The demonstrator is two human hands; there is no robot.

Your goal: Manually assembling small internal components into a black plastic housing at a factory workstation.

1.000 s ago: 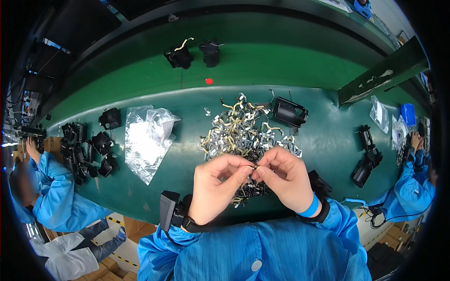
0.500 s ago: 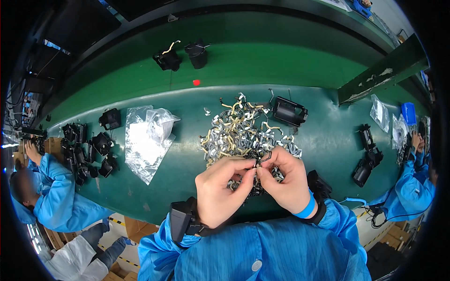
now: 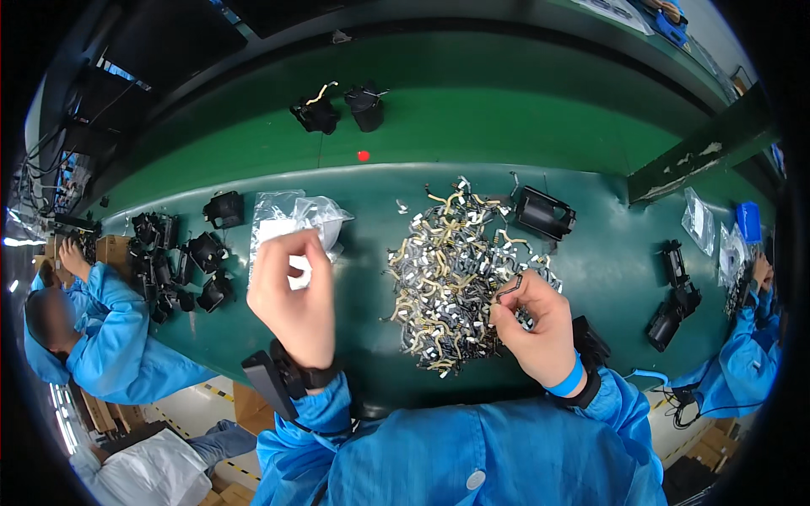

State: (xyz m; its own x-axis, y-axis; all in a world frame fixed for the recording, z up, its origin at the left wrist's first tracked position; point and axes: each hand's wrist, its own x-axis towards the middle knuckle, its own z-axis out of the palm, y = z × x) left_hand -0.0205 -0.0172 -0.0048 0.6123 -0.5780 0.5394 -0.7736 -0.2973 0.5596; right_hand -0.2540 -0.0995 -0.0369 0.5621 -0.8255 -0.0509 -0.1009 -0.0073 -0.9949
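Observation:
My right hand point(image 3: 540, 337) pinches a short black cable point(image 3: 510, 290) between thumb and forefinger, at the right edge of a heap of small cables point(image 3: 447, 278). The heap mixes black, grey and yellowish leads with white connector ends. My left hand point(image 3: 291, 299) is raised in front of a clear plastic bag point(image 3: 268, 215) with white contents, and partly covers it. Its thumb and forefinger meet in a pinch; what they hold, if anything, cannot be made out.
Black plastic housings point(image 3: 164, 253) cluster at the left, with another housing point(image 3: 544, 212) behind the heap and more point(image 3: 675, 295) at the right. Two black parts point(image 3: 365, 108) stand at the back. A green post point(image 3: 704, 156) rises at right. A person point(image 3: 110, 312) sits left, another point(image 3: 742, 354) right.
My hands were together over the heap and have parted. The left hand has moved left to the plastic bag; the right has shifted slightly right, still pinching the black cable.

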